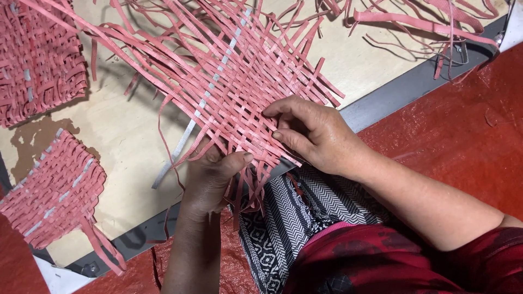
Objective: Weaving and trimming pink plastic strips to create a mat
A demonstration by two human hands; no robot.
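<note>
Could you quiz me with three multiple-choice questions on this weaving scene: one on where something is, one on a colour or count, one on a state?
1. Where do the two finished woven pieces lie?
A. at the picture's left
B. on the person's lap
C. on the red sheet

2. What colour is the odd strip in the mat?
A. green
B. grey-white
C. black

3. How is the mat being worked?
A. rolled up
B. hanging
C. flat, ends loose

Answers:
1 A: both woven pieces lie left on the board.
2 B: the pale strip crosses the pink mat.
3 C: the left hand and right hand press it flat.
</note>
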